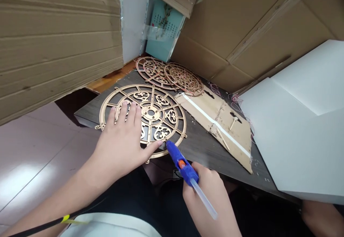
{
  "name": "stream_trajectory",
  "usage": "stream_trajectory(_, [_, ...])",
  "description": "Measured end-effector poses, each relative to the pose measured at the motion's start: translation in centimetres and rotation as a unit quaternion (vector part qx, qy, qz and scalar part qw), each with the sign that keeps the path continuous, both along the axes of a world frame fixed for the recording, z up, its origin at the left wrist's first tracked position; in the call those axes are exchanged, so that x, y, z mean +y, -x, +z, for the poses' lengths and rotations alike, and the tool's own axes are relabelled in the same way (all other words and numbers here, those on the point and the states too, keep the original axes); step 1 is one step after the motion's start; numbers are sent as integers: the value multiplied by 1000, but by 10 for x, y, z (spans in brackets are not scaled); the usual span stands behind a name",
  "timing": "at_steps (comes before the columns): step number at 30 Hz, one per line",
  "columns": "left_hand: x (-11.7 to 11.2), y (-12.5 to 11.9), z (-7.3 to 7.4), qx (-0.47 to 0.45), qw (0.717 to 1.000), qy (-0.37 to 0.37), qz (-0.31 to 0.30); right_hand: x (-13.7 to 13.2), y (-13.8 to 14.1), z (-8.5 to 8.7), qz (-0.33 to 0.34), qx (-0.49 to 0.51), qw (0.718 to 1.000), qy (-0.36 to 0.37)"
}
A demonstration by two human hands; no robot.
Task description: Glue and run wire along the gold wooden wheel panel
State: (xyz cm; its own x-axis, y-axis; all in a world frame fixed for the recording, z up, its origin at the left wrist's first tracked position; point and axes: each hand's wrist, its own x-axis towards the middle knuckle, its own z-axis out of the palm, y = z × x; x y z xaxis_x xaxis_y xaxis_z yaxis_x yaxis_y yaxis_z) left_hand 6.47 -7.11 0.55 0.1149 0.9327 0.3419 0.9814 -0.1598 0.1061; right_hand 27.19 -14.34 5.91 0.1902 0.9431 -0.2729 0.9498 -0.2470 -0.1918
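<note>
1. Cardboard panels (61, 43), left and back: are enclosing a dark tabletop (199, 140); a light-blue box (163, 29) is standing in the corner and a white board (301, 122) is filling the right side.
2. Near disc (157, 114), wooden, openwork, wheel-shaped: is lying flat at the tabletop's front edge, its closest rim apparently jutting past.
3. Left hand (120, 140): is resting palm down on the near disc, fingers slightly spread, thumb pointing towards the nozzle.
4. Right hand (209, 190): is wrapping around the handle of a blue glue gun (180, 160); the nozzle is hovering at or touching the rim, contact uncertain. Pale glue stick (204, 199) is projecting behind.
5. Rear discs (184, 79), two, overlapping: are lying beyond, carrying thin reddish strands.
6. Cardboard sheet (215, 110), right: is bearing a white strip and small loose pieces.
7. Progress, judged: gluing is apparently going on at the near disc, which is showing no such strands; how many spots are remaining, or whether the rear discs are awaiting work, cannot be told.
</note>
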Motion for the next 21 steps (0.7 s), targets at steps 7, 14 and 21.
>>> stream_trajectory(7, [-1,-4,0,3,1000,-7,14,-7,3,-3,-29,-52,998,34])
stream_trajectory(14, [-1,-4,0,2,1000,7,16,-1,1,-10,-7,-34,999,-16])
stream_trajectory(21, [-2,-4,-1,11,1000,5,13,-6,-7,-15,11,-24,999,-18])
